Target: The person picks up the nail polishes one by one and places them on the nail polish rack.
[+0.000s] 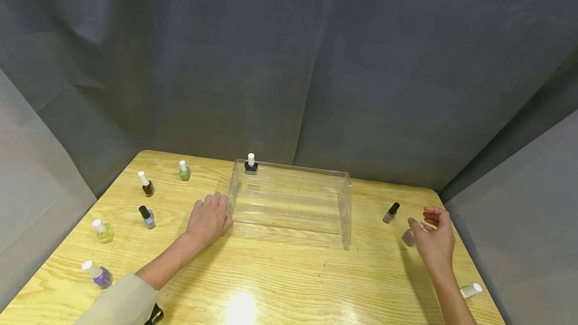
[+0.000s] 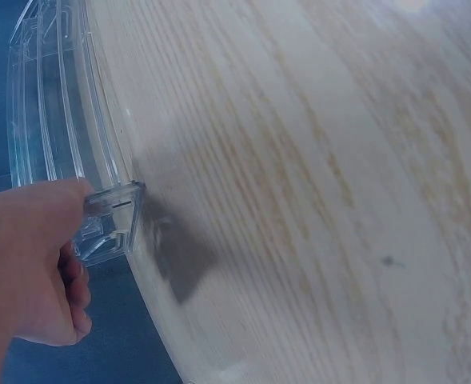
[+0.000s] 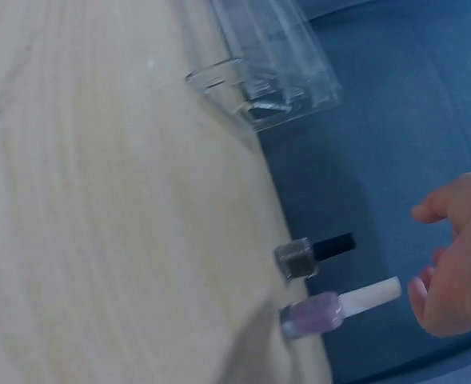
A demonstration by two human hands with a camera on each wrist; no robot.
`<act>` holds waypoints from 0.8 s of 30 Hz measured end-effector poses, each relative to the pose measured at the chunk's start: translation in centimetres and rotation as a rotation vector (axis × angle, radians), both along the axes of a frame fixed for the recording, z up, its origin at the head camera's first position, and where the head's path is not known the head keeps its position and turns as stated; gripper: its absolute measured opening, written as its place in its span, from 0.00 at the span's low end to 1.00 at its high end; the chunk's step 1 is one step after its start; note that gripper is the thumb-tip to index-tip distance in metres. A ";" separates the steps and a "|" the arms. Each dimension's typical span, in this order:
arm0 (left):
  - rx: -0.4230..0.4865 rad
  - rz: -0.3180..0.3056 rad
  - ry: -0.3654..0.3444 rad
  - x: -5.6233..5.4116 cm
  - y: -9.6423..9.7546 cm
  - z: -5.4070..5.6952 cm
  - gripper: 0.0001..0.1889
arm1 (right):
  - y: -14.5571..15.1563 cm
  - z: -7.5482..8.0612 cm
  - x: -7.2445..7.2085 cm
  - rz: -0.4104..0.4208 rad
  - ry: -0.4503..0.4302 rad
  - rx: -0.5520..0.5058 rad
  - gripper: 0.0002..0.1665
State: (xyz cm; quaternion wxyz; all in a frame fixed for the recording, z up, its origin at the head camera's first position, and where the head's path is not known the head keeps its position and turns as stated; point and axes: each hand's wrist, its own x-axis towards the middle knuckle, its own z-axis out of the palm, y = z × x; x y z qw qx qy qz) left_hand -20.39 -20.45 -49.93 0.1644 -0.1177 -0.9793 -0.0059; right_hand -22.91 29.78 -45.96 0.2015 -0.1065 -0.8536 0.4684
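Note:
My left hand grips the left end of a clear plastic stepped rack, its thumb at the front corner in the left wrist view. On the rack's top tier, at the left, stands a black nail polish bottle with a white cap. Over at the right, my right hand has thumb and fingers spread apart and holds nothing. It is close to a mauve nail polish bottle, whose white cap points toward the fingertips. Beside that one stands a grey nail polish bottle with a black cap.
Several more nail polish bottles stand at the left: green, dark brown, light blue, yellow and purple. Another white-capped bottle is near the right edge, beside my right forearm. A grey curtain hangs behind the table.

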 end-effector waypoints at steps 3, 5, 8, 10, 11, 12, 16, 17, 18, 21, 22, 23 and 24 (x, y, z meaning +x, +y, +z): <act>-0.003 0.004 -0.010 -0.1 0.0 0.1 0.19 | 0.6 -1.0 0.1 -0.003 0.009 -0.004 0.30; -0.008 0.005 -0.014 -0.1 0.0 0.1 0.19 | 0.9 -1.6 0.1 0.002 -0.010 -0.021 0.33; -0.015 0.005 -0.012 0.0 0.0 0.1 0.20 | 1.6 -2.6 0.0 0.031 -0.069 -0.060 0.38; -0.016 0.003 -0.008 0.0 0.0 0.1 0.20 | 2.0 -3.2 -0.1 0.043 -0.115 -0.068 0.40; -0.015 0.002 -0.006 -0.1 0.1 0.1 0.20 | 2.2 -3.5 -0.2 0.052 -0.133 -0.070 0.40; -0.013 0.000 -0.004 -0.1 0.0 0.0 0.20 | 2.3 -3.8 -0.2 0.058 -0.153 -0.078 0.40; -0.002 -0.006 -0.004 -0.1 0.0 -0.1 0.20 | 2.8 -4.8 -0.4 0.080 -0.196 -0.124 0.38; 0.001 -0.007 -0.007 -0.1 0.0 -0.1 0.19 | 2.9 -5.1 -0.5 0.085 -0.199 -0.137 0.37; 0.003 -0.008 -0.010 -0.1 0.0 -0.1 0.19 | 3.0 -5.3 -0.6 0.088 -0.200 -0.150 0.37; 0.010 -0.010 -0.015 -0.1 0.0 0.0 0.19 | 3.3 -6.0 -0.8 0.099 -0.196 -0.146 0.37; 0.013 -0.010 -0.016 -0.1 0.0 0.0 0.19 | 3.3 -6.2 -0.9 0.100 -0.193 -0.144 0.37; 0.015 -0.011 -0.016 -0.1 0.1 0.0 0.18 | 3.4 -6.3 -0.9 0.098 -0.191 -0.138 0.38; 0.017 -0.011 -0.016 -0.1 0.1 0.0 0.18 | 3.4 -6.5 -1.0 0.095 -0.192 -0.128 0.38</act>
